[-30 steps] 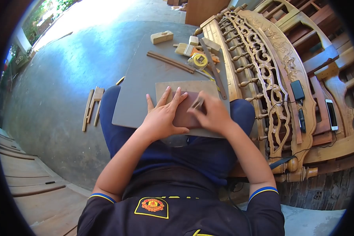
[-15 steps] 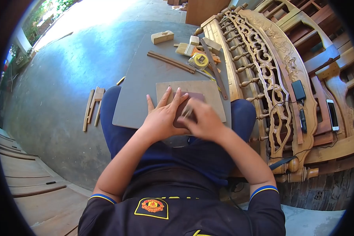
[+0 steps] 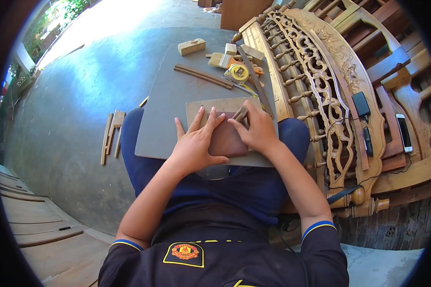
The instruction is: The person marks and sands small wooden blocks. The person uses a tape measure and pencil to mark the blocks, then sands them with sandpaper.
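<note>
My left hand (image 3: 196, 143) lies with spread fingers on a reddish-brown sheet (image 3: 227, 138), which rests over a light brown board (image 3: 220, 104). Pinched in my right hand (image 3: 261, 131) is a small wooden piece (image 3: 241, 113), its lower end at the sheet's upper right part. Both lie on a grey panel (image 3: 160, 115) across my lap. Beyond them on the panel are a pair of dark wooden strips (image 3: 203, 76), a yellow tape measure (image 3: 238, 73), a paintbrush (image 3: 220, 60) and a wooden block (image 3: 191, 46).
Carved wooden furniture (image 3: 321, 81) stands close on the right, bearing a phone (image 3: 403, 133) and a black box (image 3: 361, 104) with a cable. Wooden pieces (image 3: 111, 134) lie on the floor to the left. Wooden panels (image 3: 38, 215) are at the lower left.
My right hand has moved up and slightly right with the wooden piece, showing more of the sheet. My left hand stays spread, and the whole view has shifted slightly.
</note>
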The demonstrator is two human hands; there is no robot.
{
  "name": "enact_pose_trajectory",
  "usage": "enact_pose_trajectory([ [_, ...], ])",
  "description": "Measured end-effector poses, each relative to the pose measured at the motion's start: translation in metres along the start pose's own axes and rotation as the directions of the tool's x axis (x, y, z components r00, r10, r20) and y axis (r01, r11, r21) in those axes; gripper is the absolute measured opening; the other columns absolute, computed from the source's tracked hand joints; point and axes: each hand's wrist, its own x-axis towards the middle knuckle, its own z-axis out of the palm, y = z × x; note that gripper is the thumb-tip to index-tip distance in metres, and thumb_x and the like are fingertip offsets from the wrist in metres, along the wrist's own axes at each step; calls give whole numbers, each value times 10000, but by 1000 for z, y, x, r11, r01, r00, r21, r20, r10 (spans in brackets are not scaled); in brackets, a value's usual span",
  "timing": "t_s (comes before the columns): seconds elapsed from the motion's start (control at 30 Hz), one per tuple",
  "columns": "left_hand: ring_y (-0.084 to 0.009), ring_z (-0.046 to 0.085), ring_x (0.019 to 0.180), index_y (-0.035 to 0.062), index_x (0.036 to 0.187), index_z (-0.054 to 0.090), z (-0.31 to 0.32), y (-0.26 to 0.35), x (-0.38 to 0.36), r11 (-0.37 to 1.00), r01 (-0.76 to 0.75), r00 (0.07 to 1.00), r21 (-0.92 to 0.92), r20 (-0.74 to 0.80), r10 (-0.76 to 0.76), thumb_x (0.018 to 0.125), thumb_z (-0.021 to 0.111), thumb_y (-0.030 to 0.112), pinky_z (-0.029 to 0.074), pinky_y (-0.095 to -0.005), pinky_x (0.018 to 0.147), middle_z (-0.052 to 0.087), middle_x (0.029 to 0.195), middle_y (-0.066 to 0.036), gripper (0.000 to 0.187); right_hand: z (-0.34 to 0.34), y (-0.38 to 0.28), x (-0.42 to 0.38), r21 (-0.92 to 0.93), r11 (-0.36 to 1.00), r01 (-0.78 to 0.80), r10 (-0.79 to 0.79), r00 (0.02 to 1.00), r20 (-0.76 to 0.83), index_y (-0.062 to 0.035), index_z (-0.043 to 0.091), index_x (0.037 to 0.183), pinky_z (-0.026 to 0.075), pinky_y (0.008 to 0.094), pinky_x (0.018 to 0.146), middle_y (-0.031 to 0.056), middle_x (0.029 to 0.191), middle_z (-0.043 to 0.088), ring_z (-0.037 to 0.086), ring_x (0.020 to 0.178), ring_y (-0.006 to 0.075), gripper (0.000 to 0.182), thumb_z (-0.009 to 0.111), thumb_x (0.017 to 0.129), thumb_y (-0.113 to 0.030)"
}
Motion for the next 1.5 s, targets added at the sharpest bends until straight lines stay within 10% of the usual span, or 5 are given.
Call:
enact_pose_trajectory([
  [0.83,-342,131,1667,189,1714,264,0,5,-1,1000,16,1000,-9,-2,-16,740,913,531,41,-849,1197,313,1759,-105,1220,-4,18,-6,62,995,-74,84,983,-163,-53,554,1035,531,511,709,197,850,666,684,830,452,411,860,877,-277],
  [0.97,-344,127,1667,189,1714,271,2,2,-2,1000,13,1000,1,1,-13,737,915,543,46,-844,1200,307,1760,-115,1222,16,-22,-35,87,936,342,-338,939,-60,-44,547,1084,570,525,736,219,939,721,721,874,450,413,808,922,-320],
  [1.1,-346,122,1668,191,1711,289,-2,5,0,1000,14,1000,-10,5,-14,735,924,518,63,-834,1204,297,1762,-127,1210,-9,5,-14,56,995,-85,87,996,-34,-50,536,1020,522,511,701,226,899,667,670,835,472,386,845,894,-244],
  [1.37,-334,128,1668,189,1714,265,4,1,2,1000,12,1000,21,-17,-12,732,911,564,47,-839,1207,331,1751,-98,1234,-23,-36,-45,443,886,-139,-80,894,441,-47,578,1049,538,418,719,171,914,671,708,824,274,413,865,905,-307],
  [1.5,-341,116,1669,185,1714,273,-4,9,-1,999,30,1000,-11,6,-30,702,939,537,45,-818,1220,332,1750,-107,1261,-25,-21,-50,904,425,-57,53,998,38,-64,584,1061,527,318,720,60,986,689,658,841,103,272,801,1004,-217],
])
